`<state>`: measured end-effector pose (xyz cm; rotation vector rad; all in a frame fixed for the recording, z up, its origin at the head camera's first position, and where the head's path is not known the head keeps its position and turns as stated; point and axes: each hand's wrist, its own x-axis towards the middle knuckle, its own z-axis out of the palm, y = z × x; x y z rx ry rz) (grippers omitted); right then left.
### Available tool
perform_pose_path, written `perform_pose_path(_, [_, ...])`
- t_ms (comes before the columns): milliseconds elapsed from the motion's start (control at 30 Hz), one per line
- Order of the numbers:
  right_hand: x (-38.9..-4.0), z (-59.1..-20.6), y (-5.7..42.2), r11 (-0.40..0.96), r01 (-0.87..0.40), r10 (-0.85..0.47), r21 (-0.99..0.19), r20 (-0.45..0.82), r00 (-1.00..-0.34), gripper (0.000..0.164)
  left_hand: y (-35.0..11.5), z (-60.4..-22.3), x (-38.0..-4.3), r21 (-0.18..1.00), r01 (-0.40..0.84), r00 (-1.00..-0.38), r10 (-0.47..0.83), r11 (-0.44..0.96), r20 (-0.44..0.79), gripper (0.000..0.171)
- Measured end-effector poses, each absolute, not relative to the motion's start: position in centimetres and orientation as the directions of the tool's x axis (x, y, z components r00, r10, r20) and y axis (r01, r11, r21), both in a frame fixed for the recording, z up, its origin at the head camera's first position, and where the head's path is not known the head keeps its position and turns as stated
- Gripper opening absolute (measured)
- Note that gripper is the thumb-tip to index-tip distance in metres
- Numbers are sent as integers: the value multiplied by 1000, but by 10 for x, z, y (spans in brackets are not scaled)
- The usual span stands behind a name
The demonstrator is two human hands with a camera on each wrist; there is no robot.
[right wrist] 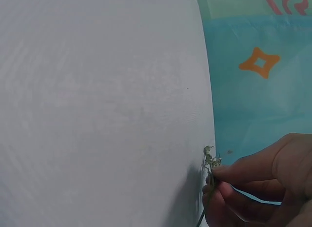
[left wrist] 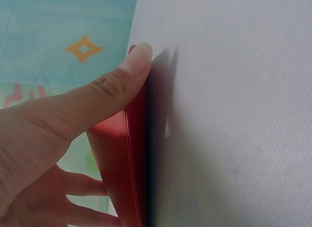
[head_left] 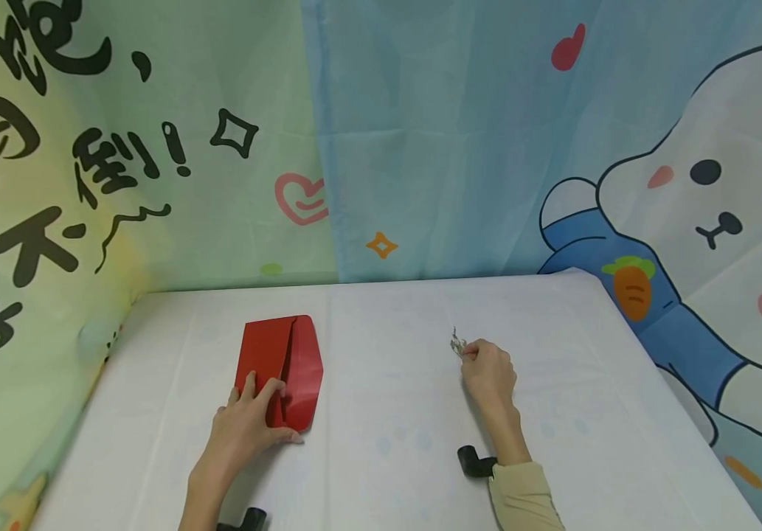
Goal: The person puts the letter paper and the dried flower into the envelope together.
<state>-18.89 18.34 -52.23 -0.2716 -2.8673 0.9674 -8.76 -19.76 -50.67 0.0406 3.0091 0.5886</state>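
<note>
A red paper envelope lies on the white table with its flap folded out to the right. My left hand rests across its near end, fingers spread over the paper. The left wrist view shows that thumb lying along the edge of the envelope. Farther right, my right hand pinches a small dried flower sprig between thumb and fingertips, just above the table. In the right wrist view the sprig's tiny pale heads stick out past the thumb, and its thin stem runs down below the fingers.
The white-covered table reaches back to a printed cloth backdrop with a cartoon bear and lettering. A black wrist device is by the right sleeve, and another black device is by the left wrist.
</note>
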Motion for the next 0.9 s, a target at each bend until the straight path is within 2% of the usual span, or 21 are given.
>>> perform_pose_path(333, [-186, -519, 180, 708, 152, 212, -689, 2, -977, 12, -196, -505, -87, 375, 7, -997, 37, 927, -73, 76])
perform_pose_path(900, [-181, -520, 168, 533, 184, 193, -826, -92, -977, 14, -198, -508, -87, 382, 7, -997, 35, 924, -67, 74])
